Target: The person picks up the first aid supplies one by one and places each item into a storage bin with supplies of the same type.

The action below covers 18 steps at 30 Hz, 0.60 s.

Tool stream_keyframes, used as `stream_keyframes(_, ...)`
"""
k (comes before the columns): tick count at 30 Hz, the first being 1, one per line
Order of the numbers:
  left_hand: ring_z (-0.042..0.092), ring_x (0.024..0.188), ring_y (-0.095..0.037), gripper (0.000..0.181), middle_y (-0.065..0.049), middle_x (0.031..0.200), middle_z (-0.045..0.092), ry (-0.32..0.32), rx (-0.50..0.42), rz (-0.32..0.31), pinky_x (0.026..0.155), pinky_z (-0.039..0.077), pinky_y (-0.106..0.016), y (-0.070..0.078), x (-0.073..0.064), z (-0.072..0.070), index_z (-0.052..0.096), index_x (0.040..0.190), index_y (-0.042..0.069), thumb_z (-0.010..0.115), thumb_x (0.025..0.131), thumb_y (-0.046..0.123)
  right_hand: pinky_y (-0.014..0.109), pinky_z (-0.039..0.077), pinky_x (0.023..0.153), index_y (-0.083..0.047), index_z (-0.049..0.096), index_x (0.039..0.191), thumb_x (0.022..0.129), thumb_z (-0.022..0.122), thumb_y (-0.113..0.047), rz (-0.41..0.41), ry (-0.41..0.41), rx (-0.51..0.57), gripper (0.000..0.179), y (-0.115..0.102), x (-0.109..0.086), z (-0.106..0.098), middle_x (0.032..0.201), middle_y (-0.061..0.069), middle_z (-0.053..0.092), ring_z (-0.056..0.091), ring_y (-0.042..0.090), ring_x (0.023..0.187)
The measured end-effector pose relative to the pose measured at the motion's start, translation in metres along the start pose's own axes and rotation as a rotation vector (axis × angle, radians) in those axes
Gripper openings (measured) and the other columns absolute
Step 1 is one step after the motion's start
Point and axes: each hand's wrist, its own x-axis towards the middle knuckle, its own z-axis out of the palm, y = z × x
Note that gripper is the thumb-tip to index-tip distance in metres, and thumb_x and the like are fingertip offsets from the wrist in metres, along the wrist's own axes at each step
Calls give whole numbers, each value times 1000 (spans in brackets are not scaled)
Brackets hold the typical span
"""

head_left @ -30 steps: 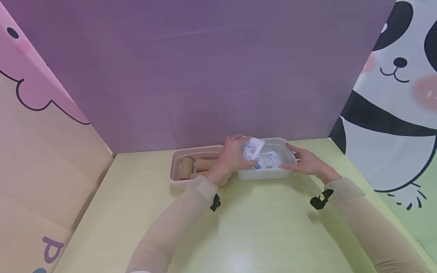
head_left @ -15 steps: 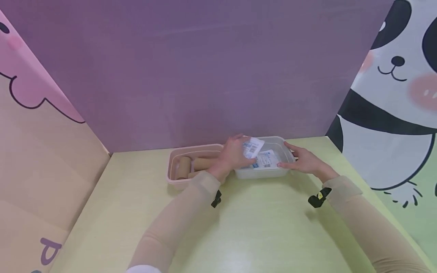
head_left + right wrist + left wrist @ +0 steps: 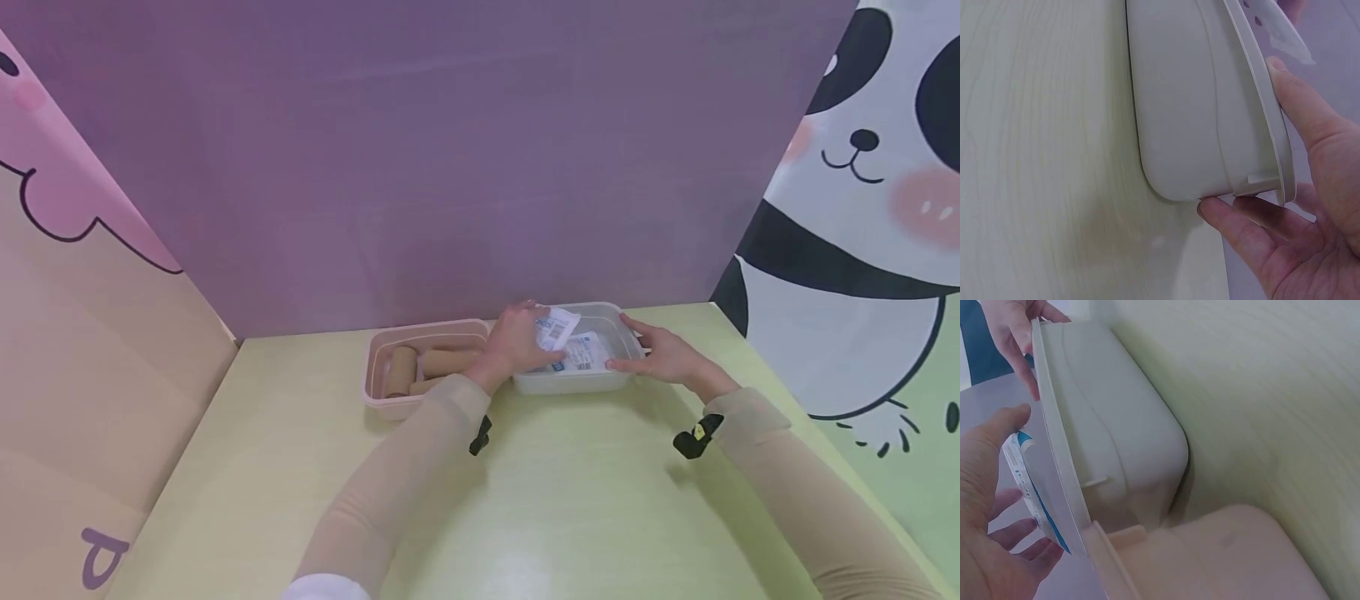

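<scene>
My left hand (image 3: 517, 343) grips a flat white packet (image 3: 557, 327) with blue print, held tilted over the left part of a white plastic bin (image 3: 573, 383). In the left wrist view, the thumb and curled fingers are around the edges of this packet (image 3: 1027, 481). A second printed packet (image 3: 588, 352) lies inside the bin. At the bin's right end, my right hand (image 3: 667, 357) holds the rim. The right wrist view shows the thumb along the top rim and fingers under the lip of the bin (image 3: 1179, 106).
A pale pink bin (image 3: 390, 408) stands left of the white one, their rims close together. Several brown cardboard tubes (image 3: 401, 372) lie in it, partly behind my left arm. Behind both bins rises a purple panel (image 3: 450, 167) at the back edge of the pale wooden table (image 3: 570, 492).
The head view has shifted slightly, so the scene sits a little further left. Both hands keep their places on the packet and the bin rim.
</scene>
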Motion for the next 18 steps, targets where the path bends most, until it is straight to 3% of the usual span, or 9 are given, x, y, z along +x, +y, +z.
stream_keyframes(7, 49, 153, -28, 79, -10, 156, 61, -20, -13, 55, 129, 38, -39, 6, 4, 5, 60, 152, 13, 84, 87, 51, 70, 43, 116, -10, 10, 172, 92, 80, -55, 12, -4, 17, 115, 3, -1, 0, 170, 33, 28, 39, 56, 150)
stream_keyframes(12, 49, 152, -29, 77, -11, 156, 60, -1, -15, 54, 128, 39, -40, 9, 8, 9, 62, 150, 13, 85, 87, 49, 68, 46, 115, -11, 11, 172, 92, 80, -55, 11, -1, 21, 114, 4, 0, -1, 170, 33, 30, 40, 55, 150)
stream_keyframes(18, 46, 154, -30, 79, -11, 162, 54, -22, -4, 37, 129, 38, -41, 8, 11, 11, 59, 153, 14, 83, 88, 52, 65, 51, 112, -11, 10, 172, 92, 80, -54, 9, -2, 24, 114, 3, 1, 1, 169, 33, 30, 42, 55, 149)
